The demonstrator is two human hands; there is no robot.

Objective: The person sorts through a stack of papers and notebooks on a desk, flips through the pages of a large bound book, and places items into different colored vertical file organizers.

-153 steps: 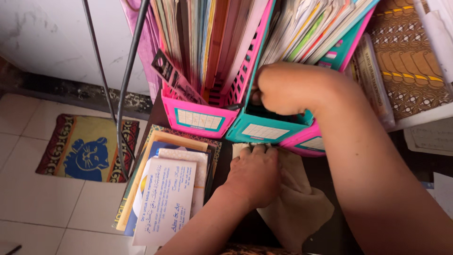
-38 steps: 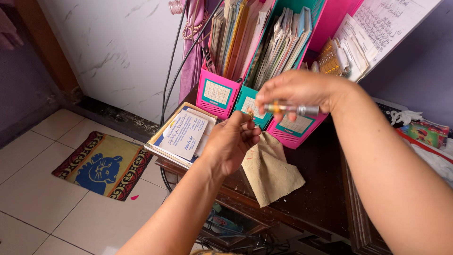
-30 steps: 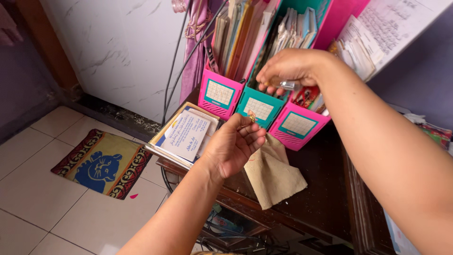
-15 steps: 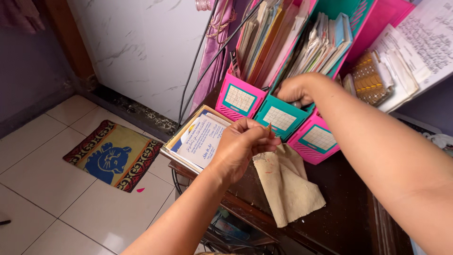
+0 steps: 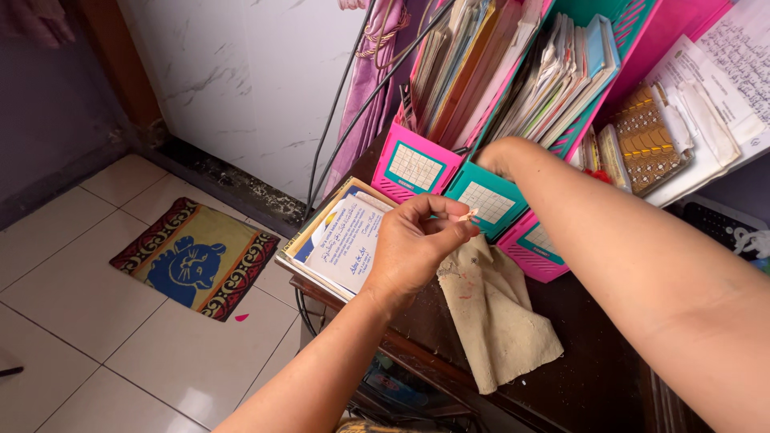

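My left hand hovers over the edge of a dark wooden table, thumb and fingertips pinched on a small pale piece. My right hand reaches into the top of a teal file holder packed with papers; its fingers are hidden among them. A pink file holder full of folders stands left of the teal one. Another pink holder stands to its right, partly behind my forearm. A crumpled beige cloth lies on the table just below my left hand.
A stack of books and printed cards lies at the table's left edge. Black cables run down the white wall. A patterned rug lies on the tiled floor. More papers and a patterned booklet sit at the right.
My right hand, which held a small glass vial in front of the holders, has gone down into the teal holder and the vial is out of sight. My left hand keeps its pinch.
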